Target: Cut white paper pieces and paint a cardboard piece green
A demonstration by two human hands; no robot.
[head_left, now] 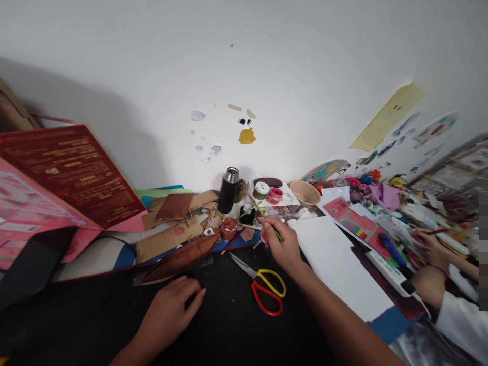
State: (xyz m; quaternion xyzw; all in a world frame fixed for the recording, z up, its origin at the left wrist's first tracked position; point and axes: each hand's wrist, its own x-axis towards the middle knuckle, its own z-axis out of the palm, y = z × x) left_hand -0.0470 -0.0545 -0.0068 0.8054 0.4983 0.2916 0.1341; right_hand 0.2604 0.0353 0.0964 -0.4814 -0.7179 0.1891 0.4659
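Note:
My right hand [281, 243] is closed around a slim green-handled stick, which looks like a paintbrush [257, 207]. It is over the small jars, near a dark jar [247, 217] and an open brown paint jar [229, 230]. My left hand [173, 307] rests on the black tabletop with curled fingers. A bit of red shows at its fingertips, too small to name. Just beyond it lies a long brown boat-shaped piece [183, 260]. Between my hands are scissors [263, 282] with one red and one yellow handle, blades slightly apart.
A black flask [229, 192] stands open by the wall, near a pink-red paint jar [274, 195] and beige bowl [305, 193]. Cardboard pieces [168, 244] lie left; white paper [335, 259] lies right. A co-worker's hand [432, 249] is at far right, beyond a power strip [389, 272].

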